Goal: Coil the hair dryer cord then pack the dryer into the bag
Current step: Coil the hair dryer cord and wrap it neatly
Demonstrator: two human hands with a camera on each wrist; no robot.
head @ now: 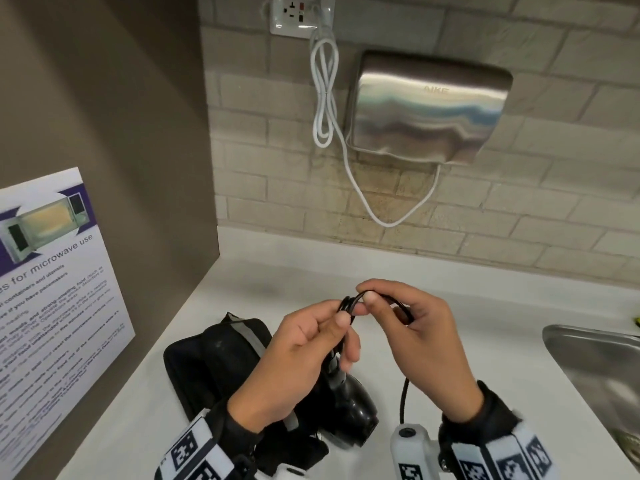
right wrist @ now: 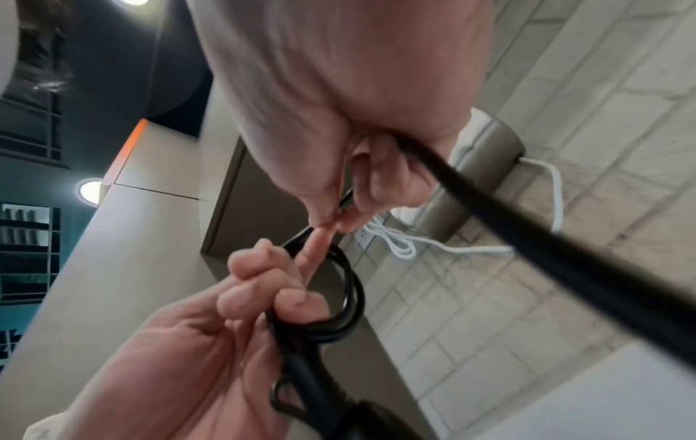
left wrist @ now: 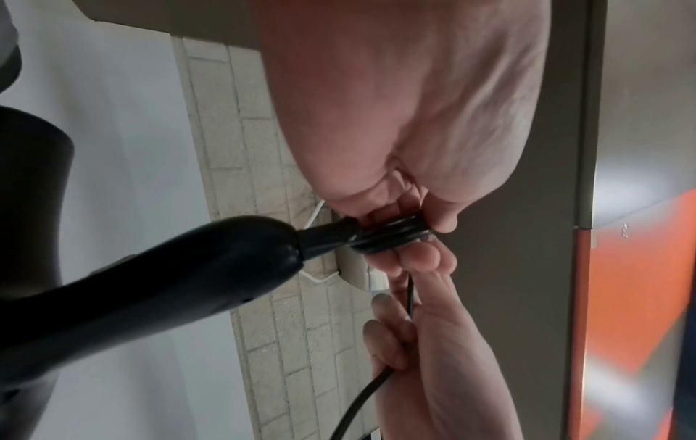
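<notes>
Pinching a stack of small black loops of the cord (head: 349, 304) in the left hand (head: 298, 355), thumb on top and fingers curled beneath, grip closed on the coil just above the dryer's handle; pinching the next run of the same cord between thumb and forefinger of the right hand (head: 420, 344), grip closed on it right beside the left fingertips, the two hands touching at the coil; trailing from the underside of the right hand, a free length of cord dropping toward the table (head: 242, 282); hanging below the left hand, the black hair dryer (head: 349, 407), handle uppermost and barrel low, close above the table; whether resting on it, cannot tell.

Seen from the left wrist, showing three or four tight loops (left wrist: 391, 235) stacked at the strain relief where handle meets cord; seen from the right wrist, showing the coil (right wrist: 348, 300) ringed round the left fingers (right wrist: 263, 285).

Lying on the white table just left of the dryer, the black bag (head: 221, 358), open at the top, partly hidden by the left forearm; standing at the right edge, a steel sink (head: 595, 368); hanging on the tiled wall behind, a metal hand dryer (head: 429, 109) with its white cable (head: 323, 98) looped down from a socket (head: 301, 13); leaning at the left, a microwave notice (head: 52, 285).
</notes>
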